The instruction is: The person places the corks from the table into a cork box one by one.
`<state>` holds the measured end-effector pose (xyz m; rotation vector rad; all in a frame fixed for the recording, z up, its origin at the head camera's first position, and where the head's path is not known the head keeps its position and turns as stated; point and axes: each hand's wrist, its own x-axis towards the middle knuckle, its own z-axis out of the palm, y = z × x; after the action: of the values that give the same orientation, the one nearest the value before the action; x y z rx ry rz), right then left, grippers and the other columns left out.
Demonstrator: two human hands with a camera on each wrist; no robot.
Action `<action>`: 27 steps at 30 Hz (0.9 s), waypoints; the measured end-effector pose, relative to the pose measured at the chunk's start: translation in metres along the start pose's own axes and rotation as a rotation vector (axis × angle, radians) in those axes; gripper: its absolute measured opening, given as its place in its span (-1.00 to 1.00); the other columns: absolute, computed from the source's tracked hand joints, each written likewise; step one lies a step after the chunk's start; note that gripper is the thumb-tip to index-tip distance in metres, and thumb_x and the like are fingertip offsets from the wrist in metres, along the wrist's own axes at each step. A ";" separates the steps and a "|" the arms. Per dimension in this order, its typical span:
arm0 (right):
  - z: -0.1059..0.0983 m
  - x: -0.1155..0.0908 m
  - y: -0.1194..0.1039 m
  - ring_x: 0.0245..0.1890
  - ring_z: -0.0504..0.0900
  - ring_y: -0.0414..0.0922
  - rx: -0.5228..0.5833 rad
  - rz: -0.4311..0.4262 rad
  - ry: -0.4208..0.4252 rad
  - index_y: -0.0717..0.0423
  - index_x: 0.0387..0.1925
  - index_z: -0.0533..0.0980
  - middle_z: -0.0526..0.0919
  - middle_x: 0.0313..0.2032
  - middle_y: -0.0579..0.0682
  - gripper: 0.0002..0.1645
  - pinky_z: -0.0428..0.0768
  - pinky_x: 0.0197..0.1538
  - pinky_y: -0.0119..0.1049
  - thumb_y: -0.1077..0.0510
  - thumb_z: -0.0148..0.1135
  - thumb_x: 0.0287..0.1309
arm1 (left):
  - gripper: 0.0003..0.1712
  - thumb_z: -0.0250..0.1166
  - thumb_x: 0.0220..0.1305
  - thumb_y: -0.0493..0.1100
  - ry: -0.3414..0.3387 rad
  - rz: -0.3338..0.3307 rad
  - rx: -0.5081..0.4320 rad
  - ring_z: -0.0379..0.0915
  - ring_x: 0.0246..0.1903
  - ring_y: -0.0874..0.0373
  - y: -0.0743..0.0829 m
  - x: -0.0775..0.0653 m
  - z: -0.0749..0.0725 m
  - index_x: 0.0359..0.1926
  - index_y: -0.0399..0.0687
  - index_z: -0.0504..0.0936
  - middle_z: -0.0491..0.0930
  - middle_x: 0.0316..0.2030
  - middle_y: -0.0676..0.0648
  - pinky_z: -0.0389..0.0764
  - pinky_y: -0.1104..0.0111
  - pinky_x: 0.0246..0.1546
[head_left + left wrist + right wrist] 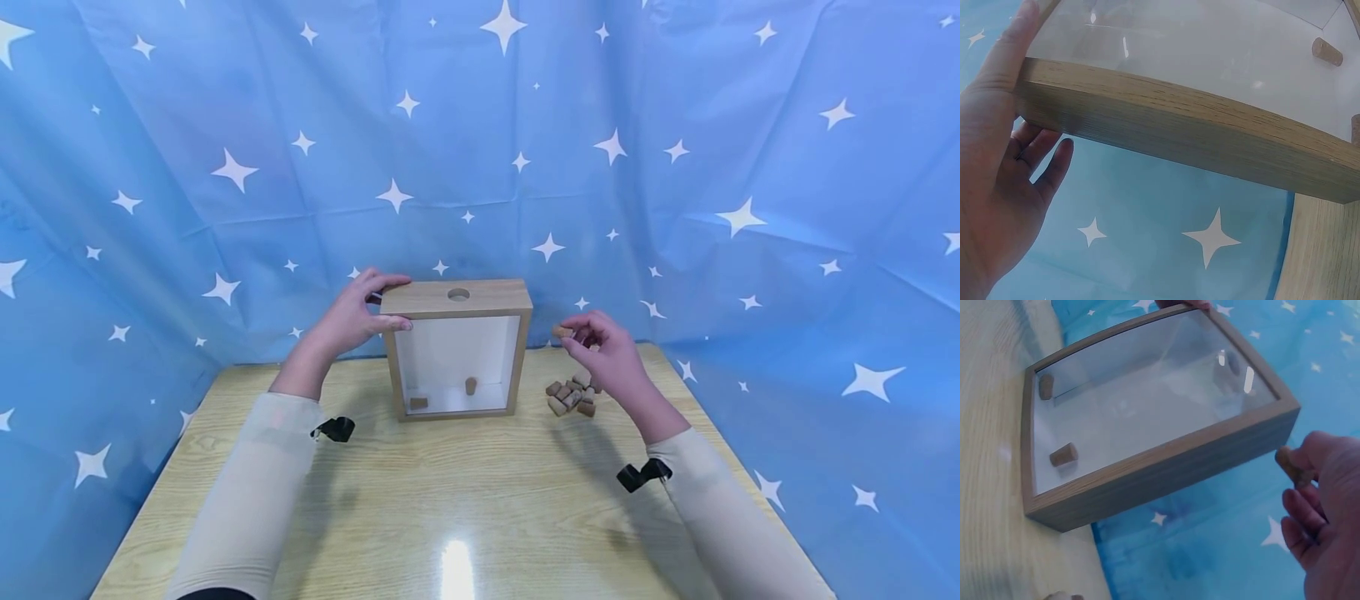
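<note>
A wooden shadow box (522, 358) with a clear front and a round hole (458, 294) in its top stands upright on the table. My left hand (350, 312) grips its top left corner, thumb over the front edge and fingers behind. Inside, one cork (418, 402) lies at the lower left and another cork (471, 386) stands on end; both show in the right wrist view. Just right of the box, my right hand (606, 350) pinches a cork (1286, 464) between thumb and fingertips, above the table.
Several loose corks (573, 395) lie in a pile under my right hand. The pale wooden table (420, 492) ends at the back against a blue curtain (465, 150) with white stars. Dark straps (645, 475) sit at both wrists.
</note>
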<state>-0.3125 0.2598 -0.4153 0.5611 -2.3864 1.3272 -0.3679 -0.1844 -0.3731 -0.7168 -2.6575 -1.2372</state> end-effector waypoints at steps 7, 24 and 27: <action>0.000 0.010 -0.015 -0.24 0.59 -0.02 0.037 -0.066 0.008 0.14 0.12 0.75 0.62 -0.19 0.10 -0.72 0.56 -0.17 -0.41 0.31 0.48 0.43 | -0.12 0.67 0.32 -0.08 -0.008 -0.009 -0.010 0.37 0.24 -0.18 0.002 0.000 0.001 0.59 0.09 0.53 0.43 0.22 -0.10 0.47 -0.19 0.31; 0.011 0.045 -0.054 -0.24 0.62 -0.06 0.053 -0.195 0.032 0.11 0.05 0.78 0.65 -0.22 0.02 -0.76 0.60 -0.12 -0.40 0.30 0.52 0.40 | -0.11 0.70 0.27 -0.02 0.023 -0.017 -0.002 0.42 0.21 -0.16 0.001 -0.002 0.000 0.57 0.16 0.55 0.45 0.19 -0.08 0.51 -0.14 0.24; 0.013 0.050 -0.060 -0.24 0.62 -0.06 0.049 -0.191 0.028 0.13 0.06 0.77 0.66 -0.20 0.03 -0.74 0.59 -0.13 -0.40 0.30 0.53 0.39 | -0.10 0.70 0.28 0.01 0.016 -0.023 0.005 0.41 0.19 -0.16 0.002 -0.001 0.000 0.58 0.16 0.54 0.44 0.16 -0.09 0.51 -0.12 0.20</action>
<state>-0.3268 0.2114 -0.3542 0.7579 -2.2204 1.3030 -0.3661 -0.1834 -0.3721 -0.6750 -2.6628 -1.2358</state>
